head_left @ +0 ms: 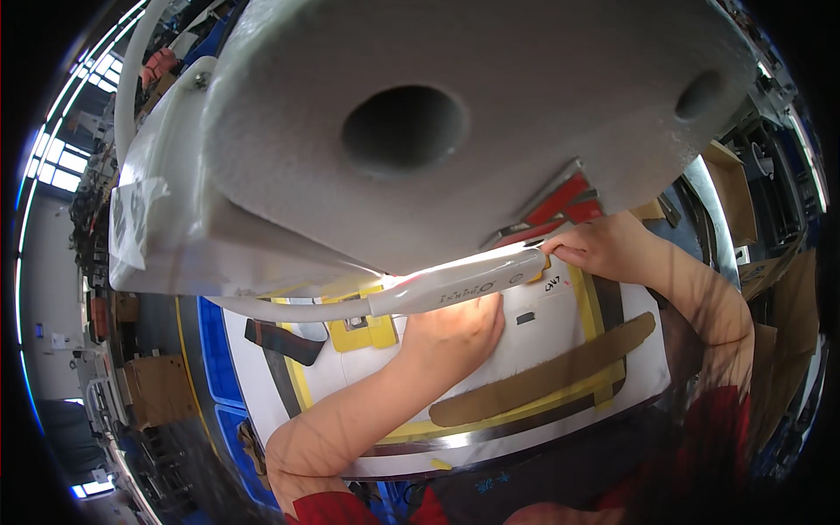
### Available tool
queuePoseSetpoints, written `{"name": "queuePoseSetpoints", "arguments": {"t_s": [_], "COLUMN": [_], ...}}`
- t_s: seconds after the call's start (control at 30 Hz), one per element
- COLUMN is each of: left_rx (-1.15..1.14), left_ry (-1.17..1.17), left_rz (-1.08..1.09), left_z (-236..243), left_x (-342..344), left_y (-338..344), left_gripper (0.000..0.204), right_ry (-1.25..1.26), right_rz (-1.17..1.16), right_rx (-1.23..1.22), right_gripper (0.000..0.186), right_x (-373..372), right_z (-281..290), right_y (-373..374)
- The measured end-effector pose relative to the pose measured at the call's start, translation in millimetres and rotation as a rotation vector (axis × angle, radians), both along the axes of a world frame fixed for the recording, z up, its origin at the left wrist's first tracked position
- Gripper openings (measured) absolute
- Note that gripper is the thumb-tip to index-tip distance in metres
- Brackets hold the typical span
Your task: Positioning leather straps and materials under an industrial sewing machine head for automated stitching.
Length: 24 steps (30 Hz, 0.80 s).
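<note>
My left hand [455, 337] rests low over a white work board [560, 328], below a white lamp bar [472, 287]; the lamp hides its fingertips. At the lamp's right end, my right hand [608, 248] is closed, thumb and fingers pressed together beside a small yellow bit at the tip. What it pinches, if anything, I cannot make out. A large white machine head [306, 192], which looks like a sewing machine, hangs over both hands. Left of my left hand lies a yellow plate [382, 332] with a metal part. A small dark slot or piece [525, 318] shows between the hands.
A brown strip [542, 374] crosses the near right of the board, beside yellow tape. A dark strap [284, 341] lies at the left. The lamp's white cable [289, 308] runs leftward. Blue bins [219, 350] stand left, cardboard boxes [731, 192] right.
</note>
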State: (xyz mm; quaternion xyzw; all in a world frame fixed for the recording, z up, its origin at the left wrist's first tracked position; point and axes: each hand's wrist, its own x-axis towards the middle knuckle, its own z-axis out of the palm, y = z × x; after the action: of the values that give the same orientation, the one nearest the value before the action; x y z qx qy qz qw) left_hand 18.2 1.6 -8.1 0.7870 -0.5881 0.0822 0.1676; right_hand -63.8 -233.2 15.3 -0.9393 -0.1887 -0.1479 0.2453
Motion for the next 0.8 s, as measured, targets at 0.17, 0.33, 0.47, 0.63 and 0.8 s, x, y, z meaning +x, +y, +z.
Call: {"name": "queuePoseSetpoints", "arguments": {"t_s": [0.17, 0.33, 0.47, 0.63, 0.8], "left_rx": [-0.003, 0.004, -0.002, -0.004, 0.012], "left_ry": [-0.047, -0.046, -0.040, -0.036, 0.018], "left_rz": [0.003, -0.002, 0.002, 0.010, 0.029], "left_z": [0, -1, -2, -4, -4], "left_x": [1, 1, 1, 2, -1], "left_y": [0, 1, 2, 3, 0], "left_gripper": [0.027, 0.028, 0.030, 0.032, 0.034], "right_ry": [-0.024, -0.011, 0.010, 0.009, 0.014], "right_rz": [0.005, -0.015, -0.073, -0.022, -0.012], "right_rx": [-0.030, -0.046, -0.073, -0.153, -0.239], "right_gripper": [0.014, 0.014, 0.016, 0.028, 0.033], "right_x": [-1, -1, -4, -13, -15], "right_z": [0, 3, 10, 7, 1], "right_y": [0, 3, 9, 21, 24]}}
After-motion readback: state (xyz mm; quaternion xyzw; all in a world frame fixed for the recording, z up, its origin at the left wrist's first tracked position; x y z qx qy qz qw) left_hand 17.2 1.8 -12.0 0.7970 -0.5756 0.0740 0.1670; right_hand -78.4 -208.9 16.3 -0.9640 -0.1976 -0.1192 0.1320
